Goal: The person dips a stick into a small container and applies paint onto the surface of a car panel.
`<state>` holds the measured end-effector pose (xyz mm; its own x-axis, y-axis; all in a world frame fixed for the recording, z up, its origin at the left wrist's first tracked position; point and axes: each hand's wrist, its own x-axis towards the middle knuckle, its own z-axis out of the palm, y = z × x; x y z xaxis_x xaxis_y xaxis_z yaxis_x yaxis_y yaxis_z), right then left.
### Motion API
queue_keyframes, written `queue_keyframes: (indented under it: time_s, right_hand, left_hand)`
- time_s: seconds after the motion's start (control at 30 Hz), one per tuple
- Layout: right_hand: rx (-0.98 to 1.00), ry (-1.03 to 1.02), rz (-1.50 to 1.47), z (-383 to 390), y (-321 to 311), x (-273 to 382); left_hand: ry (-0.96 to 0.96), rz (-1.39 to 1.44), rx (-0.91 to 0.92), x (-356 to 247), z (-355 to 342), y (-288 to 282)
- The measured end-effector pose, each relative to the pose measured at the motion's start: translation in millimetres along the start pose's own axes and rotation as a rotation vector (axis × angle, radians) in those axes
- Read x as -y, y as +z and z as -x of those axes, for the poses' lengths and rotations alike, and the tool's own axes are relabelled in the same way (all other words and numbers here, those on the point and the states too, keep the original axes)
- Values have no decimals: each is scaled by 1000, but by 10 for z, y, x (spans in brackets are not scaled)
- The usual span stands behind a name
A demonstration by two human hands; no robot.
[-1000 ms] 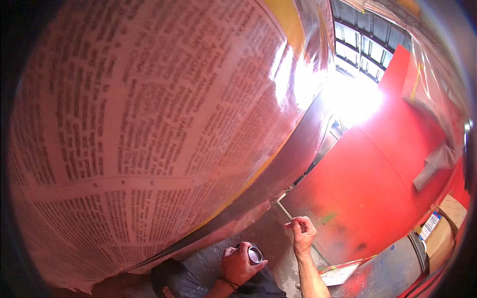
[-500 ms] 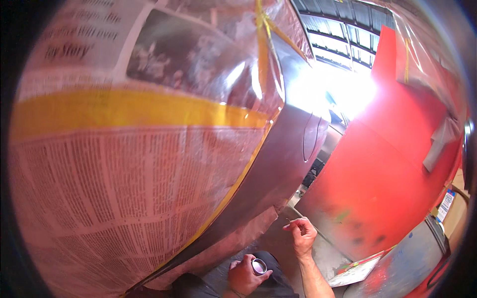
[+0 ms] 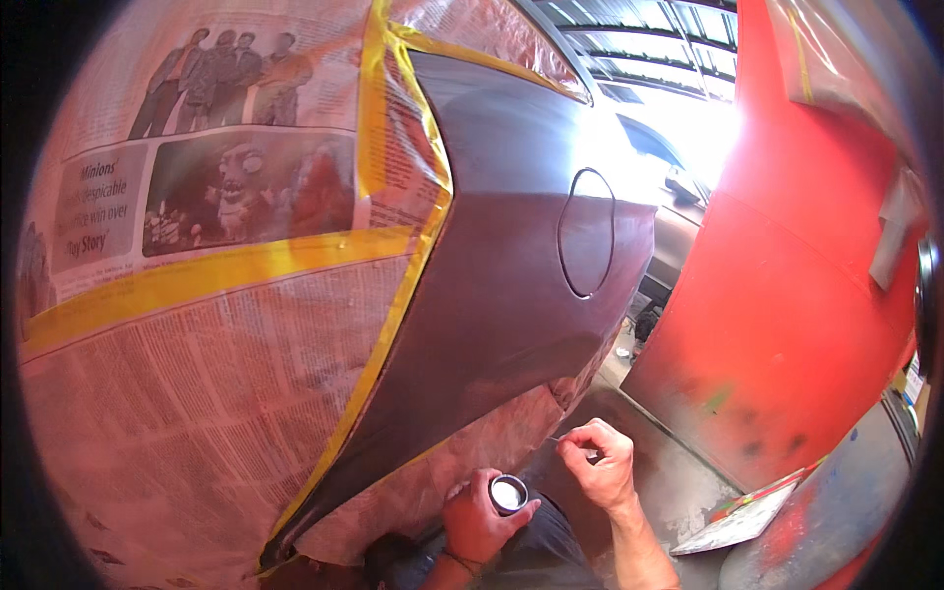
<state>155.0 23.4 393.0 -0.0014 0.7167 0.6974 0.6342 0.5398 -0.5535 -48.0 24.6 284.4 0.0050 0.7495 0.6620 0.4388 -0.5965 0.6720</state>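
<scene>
My left hand (image 3: 472, 518), low in the middle, is wrapped round a small round cup (image 3: 508, 495) with a dark rim and something whitish inside. To its right, a little higher, my right hand (image 3: 602, 460) is closed in a pinch. A thin, short sliver (image 3: 555, 439) sticks out from its fingertips; its kind is too small to make out. Both hands are apart from the dull grey-purple car panel (image 3: 497, 265), which carries a rounded fuel door (image 3: 587, 234).
Newspaper (image 3: 216, 383) covers the car's left part, edged with yellow masking tape (image 3: 393, 324). A large red panel (image 3: 787, 275) stands at the right. Near it are a paint-smeared flat board (image 3: 742, 521) and a grey, paint-stained curved thing (image 3: 826, 521).
The view has swung so that more of the car panel and fuel door show. The right hand sits slightly lower, and the sliver now points left. The left hand still holds the cup.
</scene>
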Motion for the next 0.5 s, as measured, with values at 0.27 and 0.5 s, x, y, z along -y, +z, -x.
queue_keyframes:
  time_s: [0.27,0.5]
  right_hand:
    - [147,-195,102,-506,-401,569]
    - [342,-243,190,-607,-581,698]
  left_hand:
    - [-99,43,6,-482,-502,-312]
    - [-61,0,-47,-841,-684,-310]
